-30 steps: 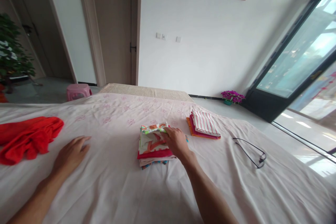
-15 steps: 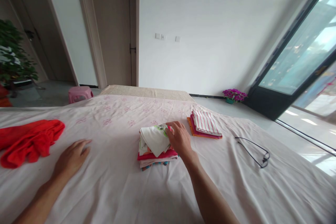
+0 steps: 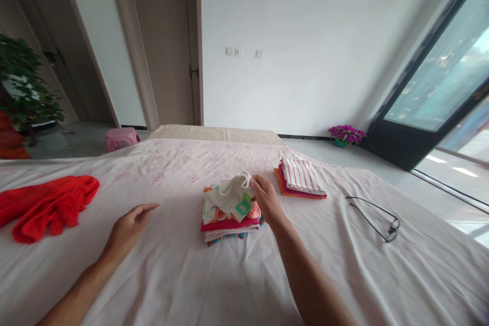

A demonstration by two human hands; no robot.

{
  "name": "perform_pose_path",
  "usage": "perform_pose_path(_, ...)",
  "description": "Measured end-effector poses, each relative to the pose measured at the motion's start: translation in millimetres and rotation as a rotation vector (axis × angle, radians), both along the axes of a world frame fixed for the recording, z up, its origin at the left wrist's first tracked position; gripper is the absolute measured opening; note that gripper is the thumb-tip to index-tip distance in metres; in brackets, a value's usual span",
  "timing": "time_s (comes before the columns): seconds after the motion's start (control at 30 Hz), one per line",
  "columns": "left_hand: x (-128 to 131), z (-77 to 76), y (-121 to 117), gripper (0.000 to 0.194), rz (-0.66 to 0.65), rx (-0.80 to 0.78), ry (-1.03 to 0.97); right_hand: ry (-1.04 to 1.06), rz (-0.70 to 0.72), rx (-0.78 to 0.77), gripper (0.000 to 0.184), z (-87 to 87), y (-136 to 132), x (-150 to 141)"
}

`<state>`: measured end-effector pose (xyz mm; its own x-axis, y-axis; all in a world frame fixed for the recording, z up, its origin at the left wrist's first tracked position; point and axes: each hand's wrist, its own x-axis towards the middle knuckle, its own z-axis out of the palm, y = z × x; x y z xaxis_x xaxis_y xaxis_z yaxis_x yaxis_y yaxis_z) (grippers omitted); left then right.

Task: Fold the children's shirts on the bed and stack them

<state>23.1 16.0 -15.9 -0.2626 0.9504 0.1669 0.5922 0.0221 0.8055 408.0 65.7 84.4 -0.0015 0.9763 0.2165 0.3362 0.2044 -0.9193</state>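
A stack of folded clothes (image 3: 229,225) lies in the middle of the bed, with red, pale pink and blue layers below. On its top rests a white printed garment (image 3: 231,201) with green and orange patches and a white drawstring. My right hand (image 3: 264,194) pinches the garment's upper right edge, lifting it slightly. Left of the stack, my left hand (image 3: 132,224) hovers over the sheet with fingers stretched out, holding nothing. Beyond my right hand sits a second folded pile (image 3: 301,177), a striped white and red cloth above dark pink and orange ones.
Crumpled red clothing (image 3: 57,204) lies on the bed at the left. Black-framed glasses (image 3: 391,226) rest on the sheet at the right. Past the bed stand a pink plastic stool (image 3: 122,138) and a pot of purple flowers (image 3: 347,134).
My right hand has taken hold of the white garment and raised its edge, showing the drawstring and green print. My left hand has moved right, toward the stack.
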Motion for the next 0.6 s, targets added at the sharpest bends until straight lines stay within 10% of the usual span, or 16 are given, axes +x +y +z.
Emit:
perform_pose_path(0.13, 80.2, 37.7, -6.7, 0.038, -0.207, 0.060, -0.148, 0.580, 0.020, -0.148, 0.025, -7.1, 7.5, -3.3)
perform_pose_path(0.3, 158.5, 65.5, 4.7, 0.023, -0.405, 0.206, 0.052, 0.812, 0.005, -0.207, 0.017, -7.1, 9.2, -11.7)
perform_pose_path(0.6, 172.9, 54.9, 30.7, 0.016, -0.415, 0.141, 0.063, 0.908, 0.074, -0.370, 0.021, 5.7, 12.3, -1.7)
